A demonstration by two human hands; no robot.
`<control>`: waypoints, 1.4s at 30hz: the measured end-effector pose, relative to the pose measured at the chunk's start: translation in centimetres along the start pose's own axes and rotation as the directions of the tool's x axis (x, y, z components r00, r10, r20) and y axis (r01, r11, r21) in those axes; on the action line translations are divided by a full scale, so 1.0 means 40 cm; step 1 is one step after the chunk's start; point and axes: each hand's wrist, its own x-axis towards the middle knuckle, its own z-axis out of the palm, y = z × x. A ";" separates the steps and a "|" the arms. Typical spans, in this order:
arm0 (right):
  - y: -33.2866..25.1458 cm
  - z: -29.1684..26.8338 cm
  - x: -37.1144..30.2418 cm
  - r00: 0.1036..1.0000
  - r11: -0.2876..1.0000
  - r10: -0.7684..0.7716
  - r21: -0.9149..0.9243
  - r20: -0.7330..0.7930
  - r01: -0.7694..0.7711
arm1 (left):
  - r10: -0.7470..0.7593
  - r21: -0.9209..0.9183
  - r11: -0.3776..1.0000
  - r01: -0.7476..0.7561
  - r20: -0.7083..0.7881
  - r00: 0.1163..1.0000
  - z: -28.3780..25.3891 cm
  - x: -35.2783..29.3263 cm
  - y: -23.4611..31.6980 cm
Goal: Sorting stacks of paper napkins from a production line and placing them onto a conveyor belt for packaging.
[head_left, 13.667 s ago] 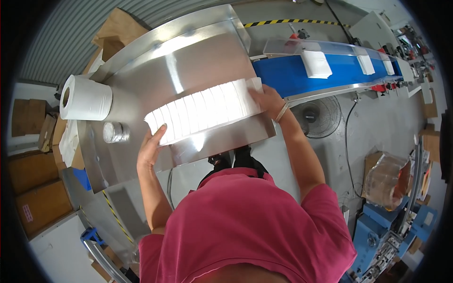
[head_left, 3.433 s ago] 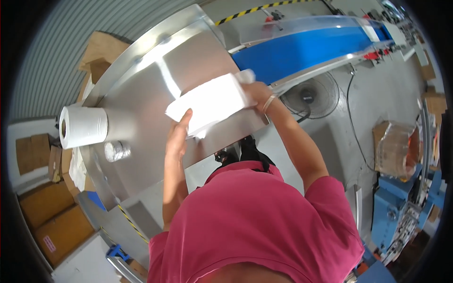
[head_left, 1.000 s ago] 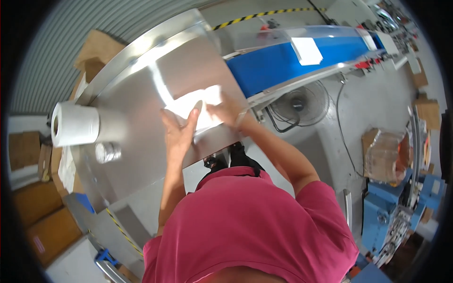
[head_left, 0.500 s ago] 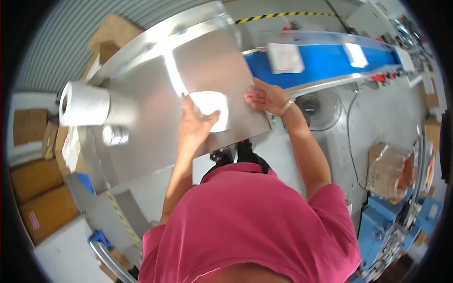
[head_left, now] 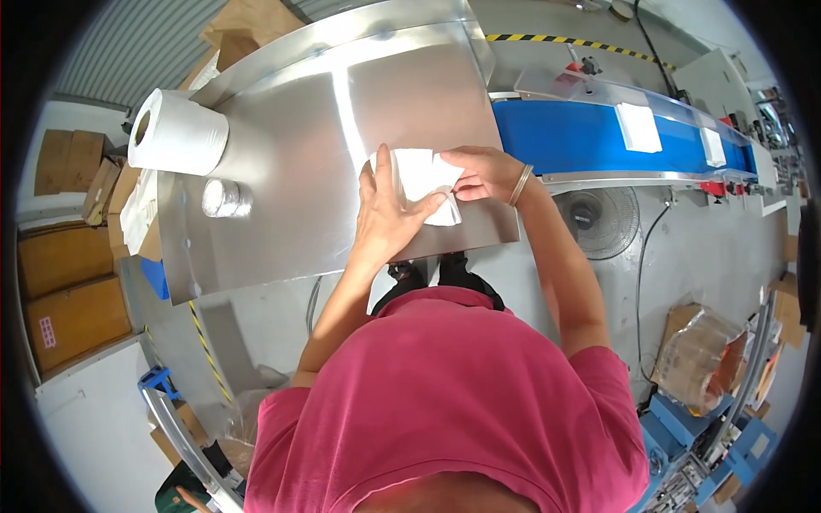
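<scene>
Between both hands, above the metal tabletop near its front right corner, is a bundle of folded white sheets (head_left: pixel 419 173); whether they are paper or cloth I cannot tell. My left hand (head_left: pixel 386 209) grips the bundle from the left, thumb across its near side and fingers up along its left edge. From the right, my right hand (head_left: pixel 486 174) pinches its right side, with the fingers bent and the tips partly hidden by the sheets. Its wrist wears bangles.
A steel table (head_left: pixel 282 188) with a raised back rim bears a large white roll (head_left: pixel 184 132) and a small clear-wrapped roll (head_left: pixel 224 198). Rightward runs a blue conveyor belt (head_left: pixel 556 137) carrying white folded pieces (head_left: pixel 639 128). Below it stands a floor fan (head_left: pixel 599 221). Cardboard boxes (head_left: pixel 77 299) stand left.
My right hand has moved from the table's right edge to the sheets and now pinches them. My left hand holds them more upright. The white pieces on the belt show at different places.
</scene>
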 end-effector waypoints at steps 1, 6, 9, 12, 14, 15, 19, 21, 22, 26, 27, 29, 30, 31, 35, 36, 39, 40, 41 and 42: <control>0.004 -0.003 0.005 1.000 1.000 -0.001 0.002 -0.002 0.001 | -0.026 -0.011 1.000 0.026 0.002 1.000 -0.001 -0.002 -0.002; 0.036 -0.018 0.025 0.992 0.986 -0.093 0.143 0.085 0.081 | -0.035 -0.023 0.999 0.035 0.000 0.999 -0.007 0.002 -0.010; 0.040 -0.012 0.011 0.982 0.983 -0.168 0.090 0.081 0.161 | 0.006 -0.044 0.999 -0.006 0.003 1.000 -0.009 0.003 -0.020; 0.057 -0.022 0.018 0.966 0.967 -0.243 0.106 0.089 0.234 | 0.020 -0.138 0.990 -0.020 0.000 1.000 -0.009 0.007 -0.031; 0.065 -0.028 0.024 0.967 0.966 -0.242 0.116 0.081 0.232 | 0.001 -0.163 0.987 -0.002 -0.008 1.000 -0.008 0.008 -0.032; 0.070 -0.031 0.027 0.967 0.964 -0.243 0.127 0.072 0.233 | 0.001 -0.164 0.986 -0.002 -0.007 1.000 -0.008 0.008 -0.032; 0.086 -0.057 0.026 0.879 0.861 -0.452 -0.183 0.153 0.475 | -0.010 -0.127 0.992 0.009 -0.013 1.000 -0.012 0.007 -0.033; 0.071 -0.070 -0.014 0.958 0.969 -0.236 0.034 -0.163 0.245 | -0.025 -0.108 0.994 0.023 -0.016 1.000 -0.014 0.007 -0.037; 0.082 -0.111 -0.016 0.932 0.941 -0.287 0.116 -0.222 0.317 | -0.027 -0.086 0.996 0.025 -0.022 0.999 -0.014 0.005 -0.037; 0.113 -0.356 -0.011 0.745 0.759 -0.429 0.243 -0.512 0.604 | -0.029 -0.050 0.998 0.027 -0.044 0.999 -0.013 0.000 -0.036; 0.141 -0.433 -0.003 0.663 0.761 -0.429 0.149 -0.614 0.631 | -0.028 -0.054 0.998 0.025 -0.043 0.999 -0.015 -0.002 -0.033; 0.184 -0.521 -0.001 0.269 0.627 -0.721 -0.767 -0.638 -0.137 | 0.024 -0.105 0.994 -0.032 -0.073 0.997 -0.014 -0.003 -0.025; 0.158 -0.446 -0.019 0.080 0.420 -0.867 -0.806 -0.493 -0.418 | 0.016 -0.101 0.995 -0.024 -0.084 0.996 -0.011 -0.003 -0.028; 0.117 -0.340 -0.045 -0.046 0.223 -0.964 -0.697 -0.263 -0.681 | 0.041 -0.124 0.991 -0.055 -0.110 0.993 -0.009 -0.010 -0.034; 0.045 -0.097 0.000 0.640 0.557 -0.658 -0.829 -0.396 0.059 | 0.100 -0.134 0.984 -0.119 -0.137 0.985 -0.003 -0.019 -0.031; 0.018 -0.024 0.006 0.812 0.740 -0.461 -0.660 -0.358 0.129 | 0.103 -0.133 0.984 -0.121 -0.137 0.985 -0.003 -0.016 -0.037; -0.028 0.076 0.030 0.949 0.883 -0.215 -0.461 -0.231 0.088 | 0.125 -0.196 0.970 -0.145 -0.112 0.986 -0.001 -0.013 -0.047; -0.036 0.082 0.040 0.962 0.879 -0.165 -0.474 -0.218 0.043 | 0.147 -0.179 0.970 -0.163 -0.098 0.984 0.001 -0.011 -0.048; -0.039 0.080 0.043 0.961 0.879 -0.168 -0.474 -0.219 0.045 | 0.168 -0.162 0.970 -0.180 -0.084 0.982 0.002 -0.010 -0.049; -0.041 0.077 0.045 0.972 0.896 -0.141 -0.442 -0.188 0.044 | 0.169 -0.161 0.970 -0.181 -0.085 0.982 0.003 -0.010 -0.052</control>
